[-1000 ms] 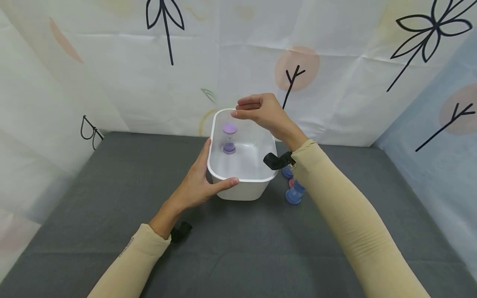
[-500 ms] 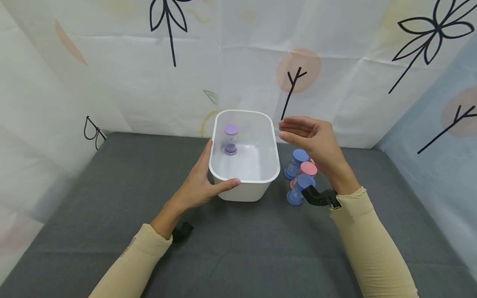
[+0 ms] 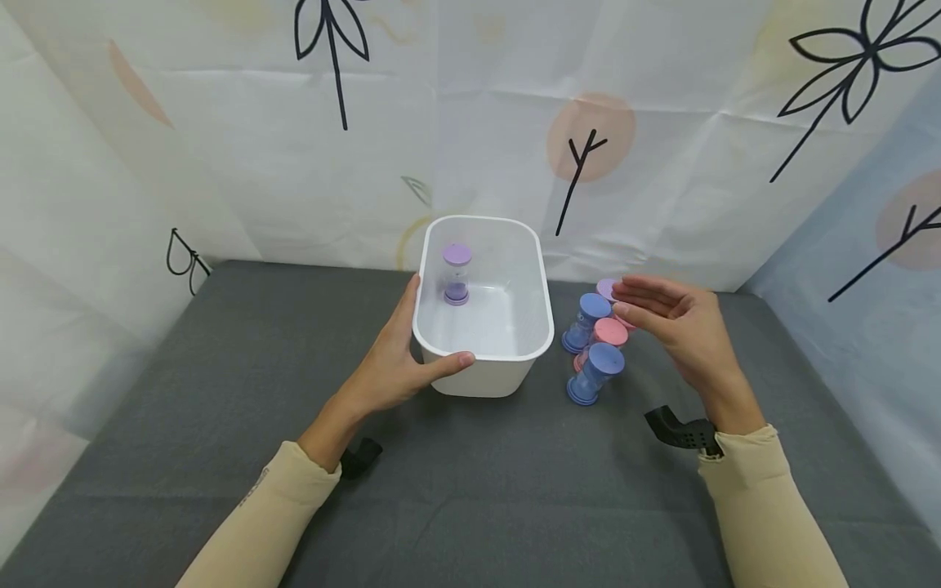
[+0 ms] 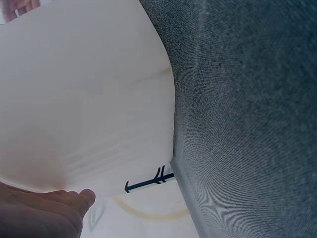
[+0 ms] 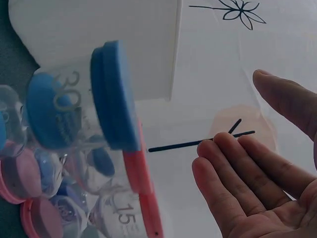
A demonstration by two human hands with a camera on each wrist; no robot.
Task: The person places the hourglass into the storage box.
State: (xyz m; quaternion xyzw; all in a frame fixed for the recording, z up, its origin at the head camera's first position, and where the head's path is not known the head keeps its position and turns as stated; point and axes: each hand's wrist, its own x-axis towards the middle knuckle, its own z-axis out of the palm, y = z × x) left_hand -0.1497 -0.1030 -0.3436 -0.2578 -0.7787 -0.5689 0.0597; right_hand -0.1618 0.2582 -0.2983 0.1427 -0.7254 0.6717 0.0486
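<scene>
Left hand (image 3: 397, 367) grips the near-left corner of the white tub (image 3: 515, 371), thumb over the rim, apparently steadying it. At its 3 o'clock, the right hand (image 3: 680, 335) hovers empty, fingers straight, beside clustered blue and pink sand timers (image 3: 595, 347). Farther off, a purple-capped, clear-bodied timer (image 3: 457, 274) stands upright inside the tub.
</scene>
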